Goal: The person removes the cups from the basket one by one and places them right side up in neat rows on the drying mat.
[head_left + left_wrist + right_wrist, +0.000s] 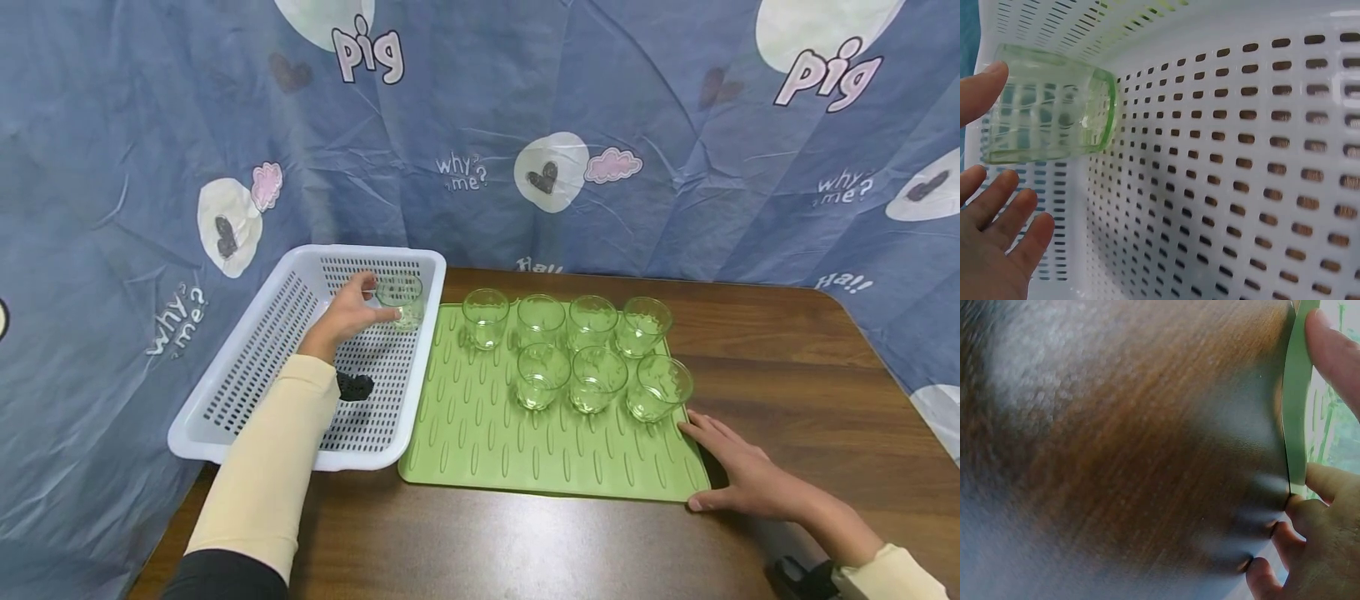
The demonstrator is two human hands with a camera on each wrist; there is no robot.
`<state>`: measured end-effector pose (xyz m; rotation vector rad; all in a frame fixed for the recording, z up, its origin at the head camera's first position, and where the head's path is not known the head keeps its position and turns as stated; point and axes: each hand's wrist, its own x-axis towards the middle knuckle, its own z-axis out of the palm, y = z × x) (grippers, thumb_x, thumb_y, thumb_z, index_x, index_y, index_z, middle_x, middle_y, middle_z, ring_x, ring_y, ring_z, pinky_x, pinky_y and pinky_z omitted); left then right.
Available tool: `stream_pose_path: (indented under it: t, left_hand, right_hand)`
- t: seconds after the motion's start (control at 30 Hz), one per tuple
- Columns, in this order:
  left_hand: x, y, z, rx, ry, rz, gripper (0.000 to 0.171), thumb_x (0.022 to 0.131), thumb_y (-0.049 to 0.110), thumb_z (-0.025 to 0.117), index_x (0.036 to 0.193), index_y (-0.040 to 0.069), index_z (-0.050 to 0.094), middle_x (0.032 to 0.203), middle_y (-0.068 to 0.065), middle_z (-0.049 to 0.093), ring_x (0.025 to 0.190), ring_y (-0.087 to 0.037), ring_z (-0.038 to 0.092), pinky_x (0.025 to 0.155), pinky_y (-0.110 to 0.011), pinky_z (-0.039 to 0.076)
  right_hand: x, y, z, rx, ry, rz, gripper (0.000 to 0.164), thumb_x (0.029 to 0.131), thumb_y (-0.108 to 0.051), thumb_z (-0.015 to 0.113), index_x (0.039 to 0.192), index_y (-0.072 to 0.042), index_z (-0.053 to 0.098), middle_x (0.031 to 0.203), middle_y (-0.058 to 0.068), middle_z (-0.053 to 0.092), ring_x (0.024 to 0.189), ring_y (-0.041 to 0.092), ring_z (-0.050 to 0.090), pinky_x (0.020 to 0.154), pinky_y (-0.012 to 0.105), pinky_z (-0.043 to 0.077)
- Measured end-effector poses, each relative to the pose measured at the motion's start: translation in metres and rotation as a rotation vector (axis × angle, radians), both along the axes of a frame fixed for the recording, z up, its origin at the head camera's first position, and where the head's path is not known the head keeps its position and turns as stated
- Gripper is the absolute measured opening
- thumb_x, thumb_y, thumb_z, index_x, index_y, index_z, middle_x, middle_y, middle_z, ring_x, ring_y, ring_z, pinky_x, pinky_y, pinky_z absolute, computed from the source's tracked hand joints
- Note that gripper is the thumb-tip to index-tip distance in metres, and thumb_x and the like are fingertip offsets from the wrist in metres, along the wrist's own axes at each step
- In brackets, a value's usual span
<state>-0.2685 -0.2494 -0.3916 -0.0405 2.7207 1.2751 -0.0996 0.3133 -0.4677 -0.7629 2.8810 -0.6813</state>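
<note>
My left hand [351, 312] reaches into the white basket [408, 417], thumb and fingers spread to either side of a clear drinking glass [1054, 106]. That glass stands upright on the basket floor near the far right corner. In the left wrist view the thumb overlaps the glass near its rim, and the fingertips sit just beside the other side. My right hand [750, 475] rests at the right edge of a green ridged mat [480, 450], thumb and index fingertip at its rim and the other fingers on the table. Several similar glasses [543, 377] stand upright in two rows on the mat.
A small black object [354, 386] lies on the basket floor, partly behind the left forearm. The basket stands left of the mat on the brown wooden table [772, 358]. A blue printed cloth [480, 217] hangs behind the table and along the left side.
</note>
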Motion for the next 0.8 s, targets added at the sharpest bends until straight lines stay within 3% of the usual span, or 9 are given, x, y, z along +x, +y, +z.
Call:
stream_pose_path:
  t: [0.2, 0.33, 0.47, 0.6, 0.8]
  left_hand:
    - [-0.005, 0.006, -0.003, 0.025, -0.009, 0.002, 0.096, 0.087, 0.019, 0.072, 0.159, 0.004, 0.010, 0.164, -0.020, 0.021, 0.149, -0.041, 0.026, 0.122, -0.055, 0.029]
    - [-0.008, 0.008, -0.007, 0.045, -0.013, -0.017, 0.096, 0.088, 0.019, 0.073, 0.160, 0.009, 0.010, 0.166, -0.016, 0.020, 0.150, -0.041, 0.024, 0.121, -0.057, 0.029]
    - [-0.010, 0.010, -0.014, 0.053, -0.013, -0.033, 0.093, 0.090, 0.024, 0.072, 0.160, 0.014, 0.012, 0.165, -0.014, 0.024, 0.150, -0.040, 0.025, 0.120, -0.058, 0.030]
    - [-0.009, 0.008, -0.017, 0.084, -0.023, -0.038, 0.091, 0.090, 0.023, 0.072, 0.160, 0.016, 0.014, 0.163, -0.014, 0.027, 0.150, -0.040, 0.025, 0.119, -0.059, 0.031]
    - [-0.011, 0.009, -0.015, 0.103, -0.025, -0.038, 0.092, 0.090, 0.018, 0.072, 0.160, 0.016, 0.012, 0.163, -0.016, 0.026, 0.151, -0.040, 0.022, 0.121, -0.060, 0.027]
  right_hand:
    - [-0.001, 0.001, 0.001, -0.001, -0.010, -0.001, 0.102, 0.067, -0.048, 0.086, 0.146, -0.002, 0.042, 0.153, 0.030, 0.035, 0.136, 0.053, 0.034, 0.092, 0.079, 0.036]
    - [0.001, 0.001, 0.000, -0.009, -0.010, 0.000, 0.101, 0.068, -0.048, 0.086, 0.147, -0.003, 0.042, 0.154, 0.029, 0.034, 0.143, 0.044, 0.030, 0.092, 0.079, 0.037]
    - [0.003, 0.002, -0.003, -0.016, 0.007, 0.002, 0.101, 0.068, -0.047, 0.086, 0.147, -0.005, 0.042, 0.155, 0.027, 0.035, 0.152, 0.012, 0.013, 0.090, 0.078, 0.038]
    - [0.005, 0.001, -0.006, -0.017, 0.048, 0.008, 0.101, 0.066, -0.047, 0.087, 0.146, -0.005, 0.043, 0.153, 0.027, 0.038, 0.138, -0.020, -0.004, 0.085, 0.077, 0.040]
    - [0.003, 0.001, -0.008, -0.020, 0.074, 0.007, 0.102, 0.064, -0.045, 0.088, 0.146, -0.005, 0.043, 0.152, 0.027, 0.038, 0.133, -0.026, -0.007, 0.082, 0.077, 0.041]
